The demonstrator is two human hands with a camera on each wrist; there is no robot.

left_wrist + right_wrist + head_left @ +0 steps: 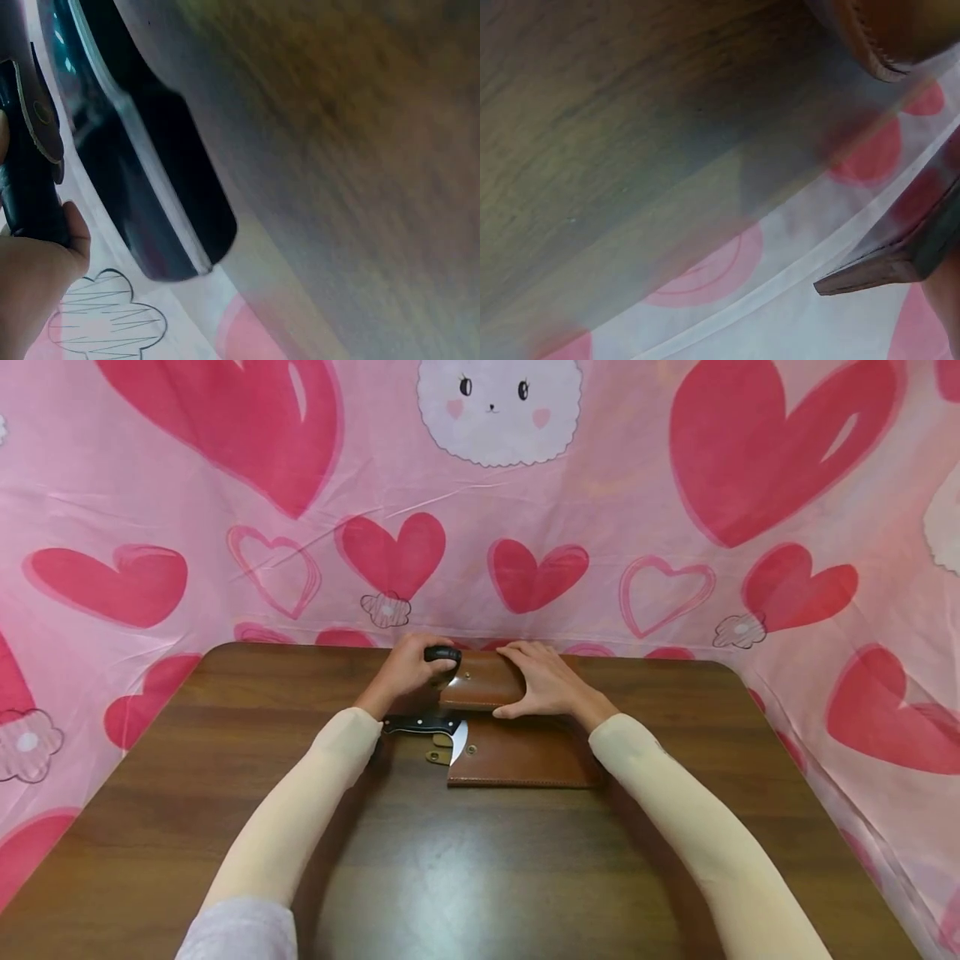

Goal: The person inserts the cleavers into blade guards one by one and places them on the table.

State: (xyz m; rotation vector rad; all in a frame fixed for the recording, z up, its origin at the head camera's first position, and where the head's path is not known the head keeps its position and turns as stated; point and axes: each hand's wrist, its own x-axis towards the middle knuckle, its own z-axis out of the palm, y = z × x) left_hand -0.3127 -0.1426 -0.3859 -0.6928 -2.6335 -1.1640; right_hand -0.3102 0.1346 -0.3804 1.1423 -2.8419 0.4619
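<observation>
My left hand point(411, 668) grips the black handle point(441, 653) of a knife whose blade sits mostly inside a brown leather sheath point(483, 683). With thumb and fingers, my right hand point(551, 681) holds that sheath at its right end. Nearer to me, a second knife lies on the table in a larger brown sheath point(528, 756). Its riveted black handle point(420, 724) points left, and some shiny blade point(459, 742) shows at the sheath's mouth. In the left wrist view, the lying knife's handle point(157, 180) looms large beside the gripped handle point(30, 187).
The wooden table point(450, 877) spreads under both arms. Pink cloth point(465, 493) printed with hearts hangs behind and around its edges. A snap strap point(438, 757) sticks out left of the larger sheath.
</observation>
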